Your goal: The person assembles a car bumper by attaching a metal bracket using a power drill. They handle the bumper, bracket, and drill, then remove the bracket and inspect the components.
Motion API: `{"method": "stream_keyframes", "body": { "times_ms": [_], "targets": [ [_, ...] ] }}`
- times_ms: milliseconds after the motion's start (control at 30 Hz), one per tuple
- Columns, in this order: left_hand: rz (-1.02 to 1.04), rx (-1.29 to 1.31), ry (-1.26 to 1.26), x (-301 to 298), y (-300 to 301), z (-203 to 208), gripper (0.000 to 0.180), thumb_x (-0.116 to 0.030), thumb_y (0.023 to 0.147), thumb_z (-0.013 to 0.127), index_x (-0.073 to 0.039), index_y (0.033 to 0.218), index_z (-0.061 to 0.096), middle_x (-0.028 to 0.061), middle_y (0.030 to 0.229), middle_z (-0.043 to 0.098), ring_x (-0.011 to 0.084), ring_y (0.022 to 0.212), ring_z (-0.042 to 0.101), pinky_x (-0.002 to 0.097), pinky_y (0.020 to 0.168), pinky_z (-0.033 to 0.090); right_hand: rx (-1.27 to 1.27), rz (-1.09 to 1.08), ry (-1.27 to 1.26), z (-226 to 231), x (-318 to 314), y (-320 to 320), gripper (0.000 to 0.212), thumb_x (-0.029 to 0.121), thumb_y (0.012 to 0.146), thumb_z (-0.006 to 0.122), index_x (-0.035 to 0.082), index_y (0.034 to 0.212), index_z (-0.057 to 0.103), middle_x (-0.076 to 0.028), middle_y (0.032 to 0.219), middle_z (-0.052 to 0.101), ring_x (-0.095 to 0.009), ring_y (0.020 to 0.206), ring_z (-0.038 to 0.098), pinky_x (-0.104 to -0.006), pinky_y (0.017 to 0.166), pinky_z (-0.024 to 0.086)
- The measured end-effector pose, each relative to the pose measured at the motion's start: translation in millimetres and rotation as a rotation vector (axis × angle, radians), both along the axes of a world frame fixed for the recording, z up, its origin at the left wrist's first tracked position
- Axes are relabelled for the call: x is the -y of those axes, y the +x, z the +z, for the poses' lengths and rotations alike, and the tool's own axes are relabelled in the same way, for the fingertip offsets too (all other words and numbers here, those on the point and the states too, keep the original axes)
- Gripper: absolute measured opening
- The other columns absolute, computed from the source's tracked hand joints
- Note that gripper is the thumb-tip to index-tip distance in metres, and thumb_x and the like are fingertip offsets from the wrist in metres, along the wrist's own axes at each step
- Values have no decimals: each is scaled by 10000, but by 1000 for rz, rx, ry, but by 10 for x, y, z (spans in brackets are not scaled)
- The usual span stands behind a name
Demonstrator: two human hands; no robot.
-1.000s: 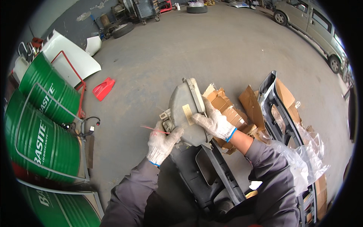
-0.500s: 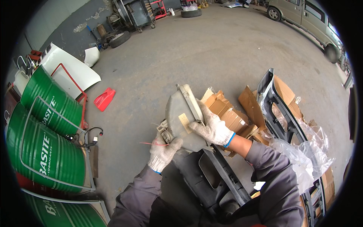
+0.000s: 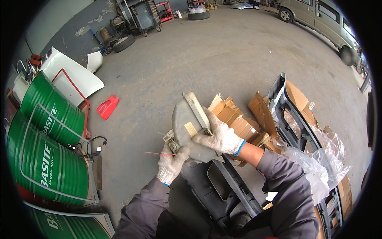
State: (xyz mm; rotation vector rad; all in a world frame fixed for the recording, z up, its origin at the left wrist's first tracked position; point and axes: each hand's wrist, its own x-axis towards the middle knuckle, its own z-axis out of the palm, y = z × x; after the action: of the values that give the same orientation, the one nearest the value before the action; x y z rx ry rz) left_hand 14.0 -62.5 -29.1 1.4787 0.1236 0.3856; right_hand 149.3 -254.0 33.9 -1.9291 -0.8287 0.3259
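Observation:
Both gloved hands hold a dusty grey plastic car part, which looks like a headlamp unit (image 3: 184, 121), in front of me. A pale yellowish label is stuck on its face, and a light strip edges its upper right side. My left hand (image 3: 172, 161) grips the lower left end, by a small bracket or connector; a thin red wire sticks out there. My right hand (image 3: 219, 133) is wrapped round the right edge, its thumb across the face. Below the part lies a black plastic car trim panel (image 3: 211, 191) with a large rectangular opening.
Flattened cardboard (image 3: 238, 123) lies beyond my right hand. Farther right are a long black bumper-like part (image 3: 292, 115) and clear plastic wrap (image 3: 318, 167). Green drums (image 3: 47, 159) stand at left, near a red plastic jug (image 3: 108, 107) and a white body panel (image 3: 71, 77). A van (image 3: 318, 18) is parked far right.
The headlamp-like part has shifted slightly left and down with both hands and looks a little more tilted. My right thumb has slid left across its face. The whole view has shifted slightly.

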Motion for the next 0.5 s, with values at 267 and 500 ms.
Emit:
{"method": "stream_keyframes", "body": {
  "times_ms": [267, 500],
  "targets": [
    [137, -263, -63, 17, -11, 240, 593, -555, 973, 605, -64, 1301, 551, -25, 749, 518, 70, 561, 425, 257, 498, 372, -228, 199, 300, -177, 149, 271, 711, 395, 1029, 591, -15, 1568, 371, -214, 1454, 548, -262, 1341, 531, -363, 1127, 423],
    [182, -330, -180, -94, -12, 285, 725, -696, 967, 516, -90, 1364, 536, -4, 729, 585, 73, 482, 389, 239, 436, 283, -109, 221, 270, -257, 134, 263, 675, 461, 1076, 508, -27, 1534, 415, -236, 1456, 562, -297, 1378, 535, -369, 1153, 411]
  ]
}}
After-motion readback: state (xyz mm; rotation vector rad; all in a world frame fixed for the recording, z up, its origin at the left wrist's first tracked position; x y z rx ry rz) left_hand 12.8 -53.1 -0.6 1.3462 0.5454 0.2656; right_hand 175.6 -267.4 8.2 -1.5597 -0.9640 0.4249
